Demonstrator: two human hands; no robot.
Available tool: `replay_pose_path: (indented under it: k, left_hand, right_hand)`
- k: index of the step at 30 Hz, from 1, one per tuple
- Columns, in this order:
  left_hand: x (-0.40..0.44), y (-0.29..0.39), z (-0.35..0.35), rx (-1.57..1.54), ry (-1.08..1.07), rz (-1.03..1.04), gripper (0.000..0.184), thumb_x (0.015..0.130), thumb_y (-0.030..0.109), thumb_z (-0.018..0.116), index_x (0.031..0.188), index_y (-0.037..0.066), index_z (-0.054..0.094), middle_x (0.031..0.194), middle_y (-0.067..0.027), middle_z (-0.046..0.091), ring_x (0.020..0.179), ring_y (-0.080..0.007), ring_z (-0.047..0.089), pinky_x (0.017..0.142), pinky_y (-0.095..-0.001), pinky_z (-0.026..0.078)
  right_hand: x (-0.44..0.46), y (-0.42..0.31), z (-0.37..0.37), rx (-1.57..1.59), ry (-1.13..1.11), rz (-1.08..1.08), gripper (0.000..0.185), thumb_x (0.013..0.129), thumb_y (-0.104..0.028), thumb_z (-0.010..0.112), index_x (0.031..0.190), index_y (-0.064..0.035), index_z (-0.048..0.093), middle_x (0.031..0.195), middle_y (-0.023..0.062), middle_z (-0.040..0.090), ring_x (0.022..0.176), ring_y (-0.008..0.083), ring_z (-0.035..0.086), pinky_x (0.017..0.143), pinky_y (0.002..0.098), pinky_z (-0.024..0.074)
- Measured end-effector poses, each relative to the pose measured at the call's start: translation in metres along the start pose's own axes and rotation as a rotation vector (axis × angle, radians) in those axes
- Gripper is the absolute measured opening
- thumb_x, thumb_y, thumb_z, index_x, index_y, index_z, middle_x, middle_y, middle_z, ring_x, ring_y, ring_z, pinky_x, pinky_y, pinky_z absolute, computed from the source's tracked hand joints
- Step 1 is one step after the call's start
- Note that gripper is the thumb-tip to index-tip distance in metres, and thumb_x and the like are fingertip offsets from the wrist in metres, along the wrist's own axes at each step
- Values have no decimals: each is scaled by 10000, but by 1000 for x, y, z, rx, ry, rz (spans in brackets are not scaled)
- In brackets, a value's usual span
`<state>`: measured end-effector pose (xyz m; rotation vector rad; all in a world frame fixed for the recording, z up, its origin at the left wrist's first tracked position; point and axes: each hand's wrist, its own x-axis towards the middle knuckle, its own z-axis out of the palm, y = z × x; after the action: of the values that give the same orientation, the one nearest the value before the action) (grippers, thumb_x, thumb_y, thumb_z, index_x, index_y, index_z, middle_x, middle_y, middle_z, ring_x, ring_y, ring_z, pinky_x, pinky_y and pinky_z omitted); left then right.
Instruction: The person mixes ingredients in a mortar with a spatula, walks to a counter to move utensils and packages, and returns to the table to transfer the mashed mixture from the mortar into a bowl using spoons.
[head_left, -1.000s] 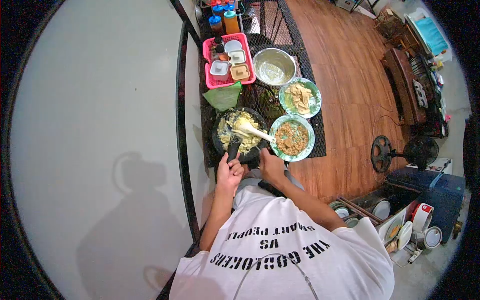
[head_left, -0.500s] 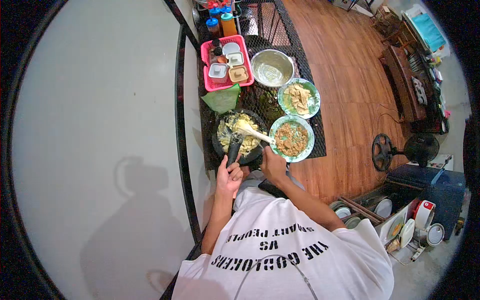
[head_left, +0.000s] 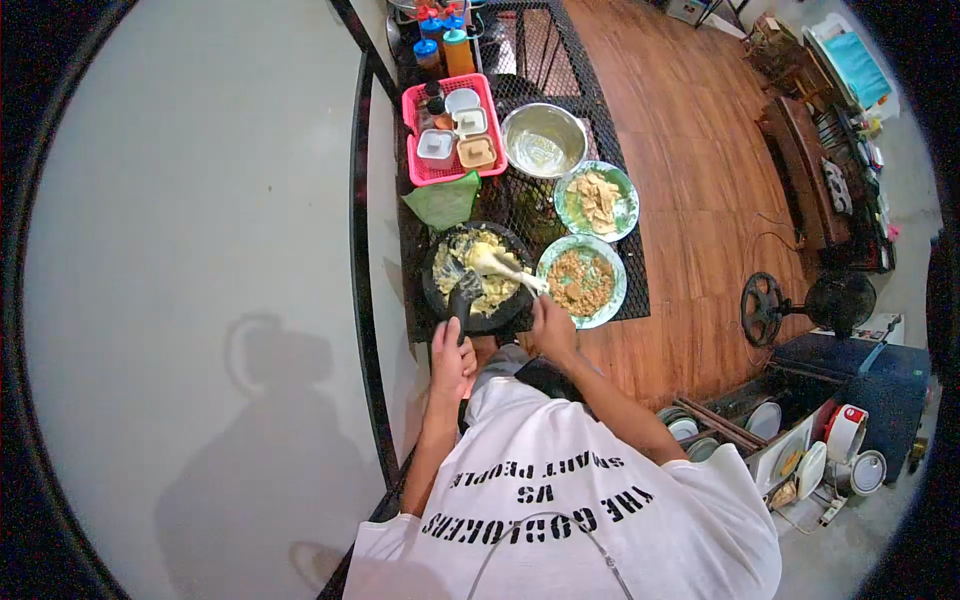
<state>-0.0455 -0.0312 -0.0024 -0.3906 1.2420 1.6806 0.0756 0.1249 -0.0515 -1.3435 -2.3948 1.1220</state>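
Observation:
My left hand [head_left: 453, 358] is closed around the handle of a dark stone pestle [head_left: 461, 300], whose head rests in a black mortar [head_left: 436, 296]. Chopped pale yellow food [head_left: 492, 290] fills the mortar, with a larger pale piece on a white, bone-like stick [head_left: 510, 270] lying across it and over the rim. Right of the mortar, my right hand [head_left: 553, 328] is closed near the end of that stick, on something I cannot make out. Just beyond it, a green-and-white plate [head_left: 617, 298] holds brown crumbly food.
Another green plate [head_left: 627, 215] with beige pieces, a steel bowl [head_left: 545, 140] and a pink basket [head_left: 410, 150] of small containers stand beyond. A green leaf piece [head_left: 443, 203] lies behind the mortar. Bottles [head_left: 458, 52] are at the table's far end; a wall is on the left.
My right hand has shifted a little to the right, away from the mortar. The pestle's handle has tilted, and my left hand has moved slightly down with it.

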Motion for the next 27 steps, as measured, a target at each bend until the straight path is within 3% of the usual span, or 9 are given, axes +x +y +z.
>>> replay_pose_path:
  k: [3, 5, 6, 9, 13, 16, 18, 23, 27]
  left_hand:
    - [-4, -11, -3, 275, 135, 234, 340, 954, 284, 565, 1236, 139, 442, 606, 44, 381, 454, -24, 319, 366, -199, 256]
    - [-2, -11, -14, 618, 208, 447, 343, 959, 241, 549, 1221, 35, 473, 775, -50, 555, 568, -140, 518, 501, -269, 433]
    - [8, -16, -23, 996, 303, 904, 410, 951, 213, 548, 1294, 9, 456, 1000, -152, 633, 824, -268, 621, 753, -343, 493]
    - [-19, 2, -4, 920, 275, 762, 412, 948, 196, 540, 1306, 1, 482, 1132, -206, 628, 1032, -312, 599, 906, -377, 443]
    - [-23, 6, 5, 896, 270, 798, 428, 948, 208, 539, 1308, -18, 493, 1154, -228, 620, 1044, -301, 605, 896, -375, 448]
    - [-26, 2, 12, 836, 302, 784, 431, 951, 217, 536, 1291, -45, 503, 1149, -234, 622, 1048, -303, 603, 902, -375, 446]
    - [-20, -5, 9, 824, 340, 799, 430, 955, 225, 532, 1277, -59, 509, 1151, -227, 624, 1039, -291, 603, 899, -371, 447]
    - [-11, -16, 1, 639, 331, 618, 429, 965, 237, 522, 1275, -60, 510, 1164, -214, 621, 1042, -258, 597, 900, -359, 445]
    - [-27, 3, 17, 777, 315, 812, 431, 960, 234, 538, 1294, -37, 505, 1167, -215, 619, 1065, -263, 592, 897, -369, 450]
  right_hand:
    - [6, 4, -6, 229, 10, 38, 317, 958, -275, 453, 805, -8, 531, 708, 226, 589, 695, 440, 581, 612, 513, 432]
    - [9, 4, -7, 265, 22, -80, 279, 959, -264, 458, 836, -27, 536, 660, 217, 572, 645, 435, 570, 575, 515, 426]
    - [6, -1, -11, 265, 22, -80, 279, 959, -264, 458, 836, -27, 536, 660, 217, 572, 645, 435, 570, 575, 515, 426]
    - [-10, -27, -24, 4, 27, -261, 165, 940, -216, 496, 881, -62, 510, 568, 190, 545, 534, 418, 560, 483, 516, 411]
    - [-21, -28, -12, -58, -7, -400, 151, 904, -202, 526, 865, -64, 479, 576, 193, 566, 541, 396, 591, 487, 515, 429]
    - [-7, -13, 8, -233, -86, -199, 151, 909, -205, 499, 899, -57, 472, 576, 187, 577, 542, 394, 599, 493, 526, 437]
    - [-11, -14, 9, -77, 5, -99, 175, 949, -215, 461, 857, -66, 468, 586, 205, 557, 578, 431, 573, 502, 544, 402]
    - [-24, -29, 1, -99, -69, -207, 135, 925, -180, 510, 864, -66, 471, 596, 207, 571, 583, 428, 580, 516, 543, 412]
    - [-9, -7, 9, -100, 0, -43, 168, 937, -218, 494, 873, -64, 476, 601, 209, 573, 574, 428, 574, 509, 537, 408]
